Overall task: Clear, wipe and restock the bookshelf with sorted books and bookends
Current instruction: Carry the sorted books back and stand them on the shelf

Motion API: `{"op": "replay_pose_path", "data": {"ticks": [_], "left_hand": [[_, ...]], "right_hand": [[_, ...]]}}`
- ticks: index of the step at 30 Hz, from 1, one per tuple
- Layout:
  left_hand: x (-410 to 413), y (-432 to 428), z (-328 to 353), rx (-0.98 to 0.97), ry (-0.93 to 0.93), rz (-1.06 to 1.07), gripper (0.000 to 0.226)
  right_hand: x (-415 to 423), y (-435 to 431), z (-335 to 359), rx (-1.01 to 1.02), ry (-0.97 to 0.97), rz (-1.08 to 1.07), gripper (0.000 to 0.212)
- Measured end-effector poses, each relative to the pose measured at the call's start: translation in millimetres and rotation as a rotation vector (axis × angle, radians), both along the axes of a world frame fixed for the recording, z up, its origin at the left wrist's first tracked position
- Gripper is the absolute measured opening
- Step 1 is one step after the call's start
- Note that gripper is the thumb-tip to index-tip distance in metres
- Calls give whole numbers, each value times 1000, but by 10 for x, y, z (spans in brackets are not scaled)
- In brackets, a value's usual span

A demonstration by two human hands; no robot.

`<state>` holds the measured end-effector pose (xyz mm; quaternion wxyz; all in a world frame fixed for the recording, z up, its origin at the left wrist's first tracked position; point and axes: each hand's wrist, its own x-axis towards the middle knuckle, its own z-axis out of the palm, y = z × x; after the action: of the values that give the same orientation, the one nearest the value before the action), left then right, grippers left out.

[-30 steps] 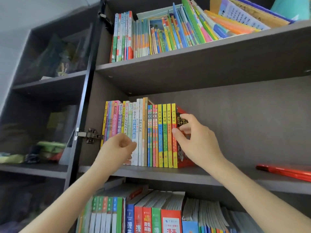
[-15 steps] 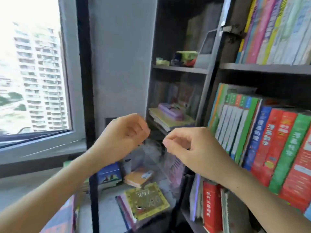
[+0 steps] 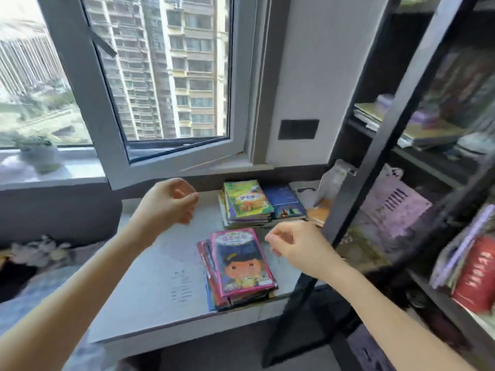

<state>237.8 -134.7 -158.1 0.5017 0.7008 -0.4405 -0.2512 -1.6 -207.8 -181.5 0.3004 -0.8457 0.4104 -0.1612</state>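
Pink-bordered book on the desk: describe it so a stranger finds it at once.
Below the open window lies a pale desk with book stacks near its right end. The pink-bordered book tops the stack at the front edge, beside the right hand. Its cartoon face under dark hair sets it apart from the green-covered stack and dark blue book behind.

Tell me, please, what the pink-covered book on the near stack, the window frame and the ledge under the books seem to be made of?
The pink-covered book looks like paper with a brightly printed, seemingly glossy cover. The window frame is likely coated metal: smooth matt grey, crisp edges. The ledge is pale, smooth and matt, perhaps stone or laminate; blur leaves it open.
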Motion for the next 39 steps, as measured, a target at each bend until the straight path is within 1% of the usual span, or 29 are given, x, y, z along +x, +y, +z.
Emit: {"op": "replay_pose_path", "data": {"ticks": [4, 6, 8, 11, 14, 16, 20, 22, 24, 25, 26, 29, 30, 31, 34, 35, 37, 39], "left_hand": [[459, -38, -424, 117, 64, 13, 13], [600, -130, -613, 156, 115, 24, 12], [682, -246, -807, 187, 189, 44, 10], [778, -485, -1156, 257, 342, 50, 22], [850, -823, -1516, 352, 422, 27, 35], [914, -1077, -1727, 427, 456, 11, 44], [1040, -1614, -2024, 531, 542, -24, 46], [1107, -1943, -2140, 583, 603, -35, 50], [1134, -2197, -2213, 614, 676, -57, 48], [1144, -2334, -2269, 632, 706, -66, 50], [1145, -2457, -2322, 655, 729, -72, 59], [1107, -2827, -2542, 707, 847, -104, 99], [1087, -2941, -2628, 722, 876, -113, 105], [1070, -3020, -2657, 727, 882, -114, 107], [1051, -3219, -2723, 728, 907, -81, 98], [1052, -3266, -2764, 746, 900, -68, 90], [1065, -3322, -2814, 753, 898, -63, 65], [1089, -3354, -2852, 748, 912, -70, 51]], "right_hand": [[368, -25, -492, 172, 23, -148, 25], [503, -95, -694, 226, -27, -245, 23], [615, -186, -886, 279, -91, -359, 18], [814, -365, -1197, 356, -131, -498, 13], [1001, -687, -1456, 378, -144, -615, 24], [1102, -978, -1559, 372, -155, -701, 25], [1275, -1615, -1696, 372, -224, -847, 24], [1349, -1965, -1779, 379, -201, -901, 29], [1379, -2217, -1827, 365, -138, -901, 35], [1393, -2358, -1871, 358, -100, -874, 38], [1401, -2492, -1915, 351, -53, -836, 42], [1445, -2888, -2077, 363, 70, -757, 56], [1460, -2998, -2148, 376, 98, -752, 57], [1470, -3072, -2171, 385, 115, -741, 53], [1500, -3207, -2223, 474, 72, -676, 29], [1507, -3226, -2251, 493, 54, -667, 27], [1512, -3237, -2282, 494, 37, -649, 25], [1525, -3237, -2315, 514, 16, -628, 24]]}}
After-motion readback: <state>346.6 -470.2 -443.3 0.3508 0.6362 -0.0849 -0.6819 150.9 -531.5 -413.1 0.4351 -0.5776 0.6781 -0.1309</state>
